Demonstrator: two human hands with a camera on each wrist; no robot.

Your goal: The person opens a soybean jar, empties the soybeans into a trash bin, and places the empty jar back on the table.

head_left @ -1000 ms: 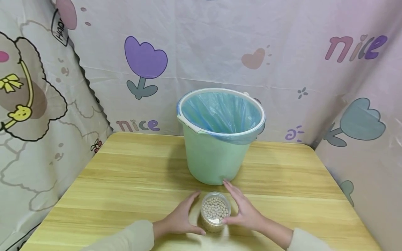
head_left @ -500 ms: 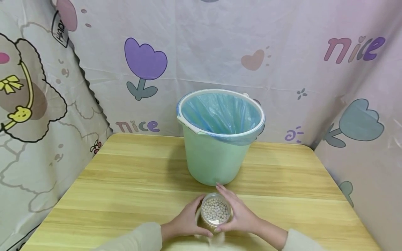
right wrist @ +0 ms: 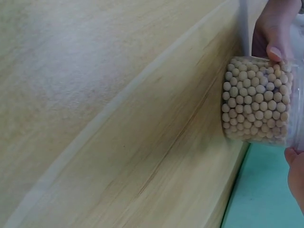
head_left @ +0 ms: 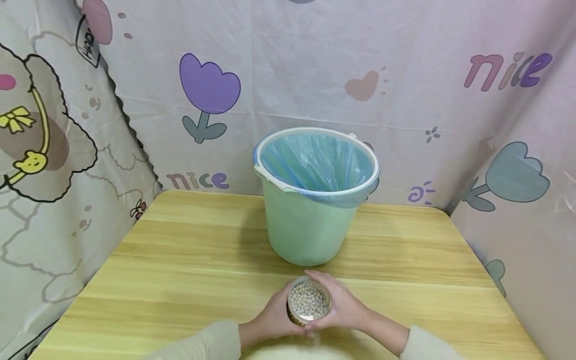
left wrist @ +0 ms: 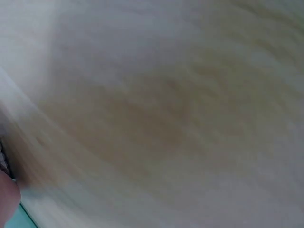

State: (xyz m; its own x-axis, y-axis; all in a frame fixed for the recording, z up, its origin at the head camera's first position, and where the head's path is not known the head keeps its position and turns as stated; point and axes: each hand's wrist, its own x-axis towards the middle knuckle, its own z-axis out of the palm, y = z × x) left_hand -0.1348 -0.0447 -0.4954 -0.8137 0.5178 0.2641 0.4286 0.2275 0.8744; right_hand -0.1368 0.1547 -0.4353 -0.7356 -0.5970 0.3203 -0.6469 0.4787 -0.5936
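Observation:
A clear jar (head_left: 309,300) filled with round beige soybeans stands near the front of the table, in the lower middle of the head view. My left hand (head_left: 273,316) holds it from the left, and my right hand (head_left: 350,306) curves round its right side. The thumbs come close together at its near side. In the right wrist view the soybeans (right wrist: 256,102) show through the jar's wall, with the left thumb (right wrist: 274,50) on it near the rim. The left wrist view catches only a fingertip (left wrist: 7,197) and a dark sliver of the jar at its left edge.
Behind the jar stands a pale green bucket (head_left: 310,225) with a white rim and a blue plastic liner (head_left: 319,160). The wooden table (head_left: 189,260) reaches back to a patterned cloth (head_left: 288,65), which also hangs along both sides.
Both hands have come in from the sides and now grip the jar. The jar looks nearly unmoved, and the bucket stays where it was.

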